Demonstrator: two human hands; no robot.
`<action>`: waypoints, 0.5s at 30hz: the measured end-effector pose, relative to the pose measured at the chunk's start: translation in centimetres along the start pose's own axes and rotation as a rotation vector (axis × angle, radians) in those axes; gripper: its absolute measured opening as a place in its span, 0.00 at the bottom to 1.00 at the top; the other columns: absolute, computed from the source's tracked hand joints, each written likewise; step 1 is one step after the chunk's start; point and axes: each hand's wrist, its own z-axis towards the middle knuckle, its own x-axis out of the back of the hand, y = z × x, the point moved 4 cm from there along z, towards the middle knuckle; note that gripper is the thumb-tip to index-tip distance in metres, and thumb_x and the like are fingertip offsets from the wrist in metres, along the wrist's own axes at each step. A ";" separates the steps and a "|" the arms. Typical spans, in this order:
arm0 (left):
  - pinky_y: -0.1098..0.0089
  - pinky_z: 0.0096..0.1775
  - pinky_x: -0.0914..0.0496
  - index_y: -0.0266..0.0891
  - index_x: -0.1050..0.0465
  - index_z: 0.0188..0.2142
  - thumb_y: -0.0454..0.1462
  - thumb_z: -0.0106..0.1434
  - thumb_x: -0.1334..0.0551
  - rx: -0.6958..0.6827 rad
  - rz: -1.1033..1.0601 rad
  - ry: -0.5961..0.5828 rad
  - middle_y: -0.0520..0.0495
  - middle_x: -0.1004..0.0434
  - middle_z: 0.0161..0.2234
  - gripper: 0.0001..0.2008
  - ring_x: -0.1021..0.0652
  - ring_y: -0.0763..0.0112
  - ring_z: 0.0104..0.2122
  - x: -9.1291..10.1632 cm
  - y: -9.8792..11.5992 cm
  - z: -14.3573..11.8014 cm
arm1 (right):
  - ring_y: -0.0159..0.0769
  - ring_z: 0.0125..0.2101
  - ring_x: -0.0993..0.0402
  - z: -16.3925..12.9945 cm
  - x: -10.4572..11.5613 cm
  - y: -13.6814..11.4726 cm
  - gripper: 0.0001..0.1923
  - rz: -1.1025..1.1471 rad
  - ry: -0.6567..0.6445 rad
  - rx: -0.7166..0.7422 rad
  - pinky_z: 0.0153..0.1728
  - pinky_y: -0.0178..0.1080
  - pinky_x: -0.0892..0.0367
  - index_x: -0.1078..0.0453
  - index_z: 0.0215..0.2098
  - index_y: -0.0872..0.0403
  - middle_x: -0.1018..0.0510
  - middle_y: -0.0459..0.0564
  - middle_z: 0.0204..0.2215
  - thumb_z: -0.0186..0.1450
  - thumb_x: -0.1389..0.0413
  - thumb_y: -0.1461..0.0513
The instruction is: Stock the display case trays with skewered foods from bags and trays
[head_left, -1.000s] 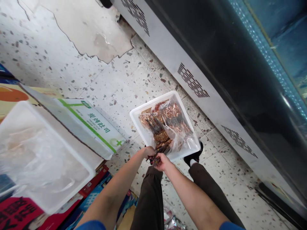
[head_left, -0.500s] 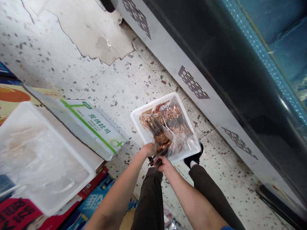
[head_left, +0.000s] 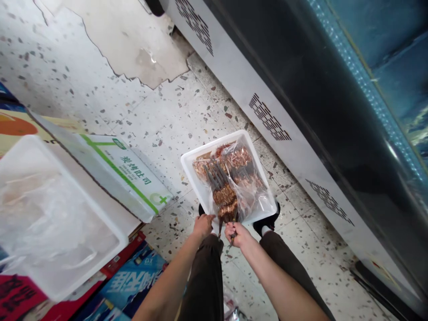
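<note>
A white tray [head_left: 197, 189] on the floor holds bundles of meat skewers [head_left: 224, 195], with their dark sticks side by side. Clear plastic bags [head_left: 249, 189] cover the skewers on the tray's right side. At the near edge, my right hand [head_left: 236, 234] is closed around the stick ends of some skewers, which poke out below the fist. Beside the tray's near left corner, my left hand [head_left: 202, 225] is open, its fingers loosely bent toward the sticks and nothing visible in them. Whether its fingertips touch the rim I cannot tell.
A freezer cabinet [head_left: 267, 80] runs along the right. At left, another white tray [head_left: 110, 249] with plastic film rests on an opened carton [head_left: 123, 174] and coloured boxes [head_left: 130, 276]. Torn cardboard [head_left: 133, 40] lies on the speckled floor. My feet stand close to the skewer tray.
My left hand has moved down and left, off the skewers at the tray edge. My right hand has shifted slightly right and down, still holding sticks. The near skewers now lie straighter.
</note>
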 end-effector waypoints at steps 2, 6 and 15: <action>0.58 0.52 0.40 0.44 0.30 0.48 0.32 0.56 0.44 -0.050 0.050 -0.026 0.43 0.32 0.51 0.19 0.33 0.54 0.52 -1.8 -0.1 -0.7 | 0.19 0.10 0.55 0.2 -1.1 -0.5 0.15 0.010 0.003 0.016 0.10 0.23 0.54 0.55 0.19 0.52 0.53 0.34 0.11 0.56 0.58 0.74; 0.60 0.48 0.38 0.46 0.32 0.51 0.32 0.61 0.50 -0.108 0.112 -0.079 0.42 0.34 0.53 0.20 0.30 0.56 0.48 -4.5 1.1 -1.9 | 0.20 0.10 0.56 0.7 -3.3 -0.3 0.17 0.024 0.000 0.052 0.10 0.24 0.52 0.62 0.18 0.50 0.55 0.35 0.10 0.54 0.60 0.74; 0.52 0.48 0.36 0.42 0.32 0.50 0.30 0.55 0.45 0.001 0.073 -0.139 0.36 0.30 0.50 0.23 0.30 0.49 0.50 -7.0 -0.3 -0.9 | 0.19 0.11 0.55 -4.0 0.1 -0.7 0.16 -0.048 -0.021 -0.038 0.11 0.21 0.53 0.58 0.18 0.52 0.53 0.35 0.12 0.56 0.57 0.74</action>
